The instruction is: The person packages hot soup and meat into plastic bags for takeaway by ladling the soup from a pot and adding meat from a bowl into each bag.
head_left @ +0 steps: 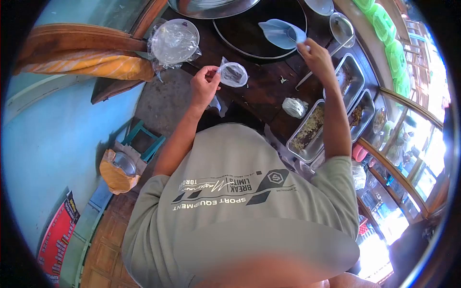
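Observation:
My left hand (205, 85) pinches the edge of a small clear plastic bag (234, 75), whose round mouth is spread and faces up. At the upper right, my right hand (315, 58) is closed on the handle of a translucent light-blue plastic jug (278, 33). The jug is tipped on its side, its spout pointing left, and overlaps a wide round pot (240, 41) with a dark inside. Between the two hands, the bag's mouth sits just below the pot's near rim in this view.
A metal tray of shredded food (307, 129) and another metal tray (349, 79) stand by my right arm. Near them lie a crumpled plastic bundle (294, 108) and a strainer (342, 30). A plastic-covered bowl (175, 41) is at upper left; green containers (384, 26) line the right.

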{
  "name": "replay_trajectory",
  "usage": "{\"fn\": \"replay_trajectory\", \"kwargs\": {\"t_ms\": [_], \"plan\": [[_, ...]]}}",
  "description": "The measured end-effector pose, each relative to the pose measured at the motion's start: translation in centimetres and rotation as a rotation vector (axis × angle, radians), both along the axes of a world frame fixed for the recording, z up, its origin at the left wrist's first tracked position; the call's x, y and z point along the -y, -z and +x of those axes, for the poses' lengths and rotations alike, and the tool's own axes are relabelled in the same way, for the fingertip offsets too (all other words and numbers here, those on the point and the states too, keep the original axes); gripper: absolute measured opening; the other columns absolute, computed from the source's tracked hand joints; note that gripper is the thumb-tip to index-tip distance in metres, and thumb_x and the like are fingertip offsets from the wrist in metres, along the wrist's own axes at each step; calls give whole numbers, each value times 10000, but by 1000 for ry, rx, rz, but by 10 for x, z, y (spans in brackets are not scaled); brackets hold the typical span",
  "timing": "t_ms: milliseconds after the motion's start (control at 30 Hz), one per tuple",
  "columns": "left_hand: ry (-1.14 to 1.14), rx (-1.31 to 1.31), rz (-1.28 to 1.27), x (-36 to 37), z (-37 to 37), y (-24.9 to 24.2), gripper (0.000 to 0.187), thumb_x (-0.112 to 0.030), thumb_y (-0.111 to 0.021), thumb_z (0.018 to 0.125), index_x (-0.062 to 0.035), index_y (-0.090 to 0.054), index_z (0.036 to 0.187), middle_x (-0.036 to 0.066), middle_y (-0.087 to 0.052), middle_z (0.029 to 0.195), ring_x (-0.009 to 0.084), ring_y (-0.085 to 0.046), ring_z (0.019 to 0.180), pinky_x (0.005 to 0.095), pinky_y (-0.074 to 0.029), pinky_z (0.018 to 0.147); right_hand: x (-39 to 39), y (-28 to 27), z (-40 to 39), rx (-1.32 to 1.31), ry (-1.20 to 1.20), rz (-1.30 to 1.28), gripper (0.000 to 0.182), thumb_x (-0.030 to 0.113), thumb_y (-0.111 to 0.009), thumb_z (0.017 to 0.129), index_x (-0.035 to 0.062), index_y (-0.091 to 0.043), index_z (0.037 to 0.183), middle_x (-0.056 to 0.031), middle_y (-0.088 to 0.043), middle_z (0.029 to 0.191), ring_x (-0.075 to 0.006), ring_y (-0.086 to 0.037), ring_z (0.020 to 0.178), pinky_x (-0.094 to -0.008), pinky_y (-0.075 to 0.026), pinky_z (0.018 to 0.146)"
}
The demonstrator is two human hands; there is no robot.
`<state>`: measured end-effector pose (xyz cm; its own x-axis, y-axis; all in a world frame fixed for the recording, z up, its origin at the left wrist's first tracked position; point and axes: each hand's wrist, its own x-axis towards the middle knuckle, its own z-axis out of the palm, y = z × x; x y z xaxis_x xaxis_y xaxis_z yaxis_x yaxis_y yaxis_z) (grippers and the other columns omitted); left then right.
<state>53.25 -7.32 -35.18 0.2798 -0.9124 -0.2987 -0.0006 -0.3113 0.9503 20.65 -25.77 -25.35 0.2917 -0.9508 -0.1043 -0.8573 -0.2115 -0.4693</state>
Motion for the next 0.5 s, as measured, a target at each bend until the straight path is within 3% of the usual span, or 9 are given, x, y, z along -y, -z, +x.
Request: {"fn": "replay_trajectory", "kwargs": {"t_ms": [67, 133, 200, 300, 500], "plan": [[16, -5, 33, 2, 2, 1, 161, -69, -691, 925, 6, -678, 1066, 52, -701, 888, 88, -673, 725, 260, -607, 581, 27, 37, 22, -191, -137, -27, 335, 389, -584, 981, 77, -681, 1057, -230, -718, 939, -434, -694, 926, -527, -545, 803], [24, -14, 77, 3, 3, -5, 168, -91, -693, 951, -5, -668, 1093, 36, -696, 912, 73, -661, 769, 240, -597, 608, 54, 62, 50, -318, -209, -15, 305, 348, -581, 960, 77, -689, 1050, -222, -726, 948, -427, -700, 923, -518, -558, 808], [-11, -69, 72, 1, -1, -8, 164, -92, -697, 950, -6, -665, 1085, 31, -692, 903, 71, -659, 766, 235, -595, 611, 92, 125, 58, -416, -313, -27, 277, 303, -568, 954, 70, -695, 1036, -210, -734, 942, -398, -715, 930, -500, -576, 818], [-58, -92, 85, 2, -7, -15, 155, -79, -705, 936, 0, -662, 1061, 38, -691, 888, 73, -657, 743, 244, -598, 604, 129, 180, 75, -522, -358, 74, 260, 235, -558, 941, 50, -718, 1029, -215, -731, 1040, -380, -715, 994, -501, -586, 860], [-122, -99, 135, -1, -21, -26, 152, -74, -714, 927, 7, -665, 1046, 37, -688, 877, 68, -650, 749, 247, -602, 609, 152, 228, 100, -550, -269, 146, 325, 216, -544, 926, 79, -739, 1147, -232, -712, 1142, -366, -705, 1082, -486, -582, 907]]}}
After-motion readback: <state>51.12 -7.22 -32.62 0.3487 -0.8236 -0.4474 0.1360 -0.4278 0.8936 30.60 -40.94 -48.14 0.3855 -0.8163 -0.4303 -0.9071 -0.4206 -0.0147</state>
